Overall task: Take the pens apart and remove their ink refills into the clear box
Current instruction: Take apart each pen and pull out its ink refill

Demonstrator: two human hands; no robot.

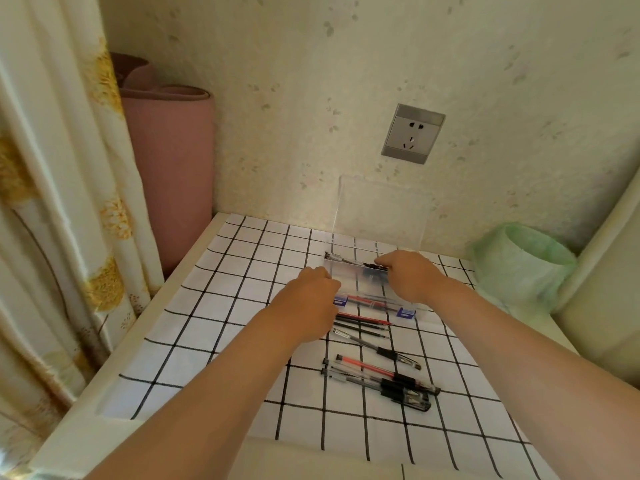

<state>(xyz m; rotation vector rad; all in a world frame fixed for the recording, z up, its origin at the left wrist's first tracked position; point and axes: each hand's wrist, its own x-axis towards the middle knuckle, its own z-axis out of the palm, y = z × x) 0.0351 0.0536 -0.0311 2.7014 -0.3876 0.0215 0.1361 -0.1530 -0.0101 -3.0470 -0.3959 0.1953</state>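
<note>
The light, slippery clear-plastic gel pens [381,381] are lying nearest you on the checked tabletop [221,341], best pinched at their black rubber sleeves [403,379], while beyond them your left hand [308,299] and right hand [408,277] are curling at the open clear plastic box [349,278], and I cannot tell whether either grip is holding anything.

We've got the clear box [353,284] open on the counter [225,306], its lid [381,213] standing upright at the back and blue latches [406,312] on the front corners. Inside, a red refill [363,299] lies along the front wall, with dark pen pieces [370,270] further back. Loose refills [362,323] lie just in front of the box. Nearer us are four clear pens [381,372] with black grips: one apart, three bunched together.
</note>
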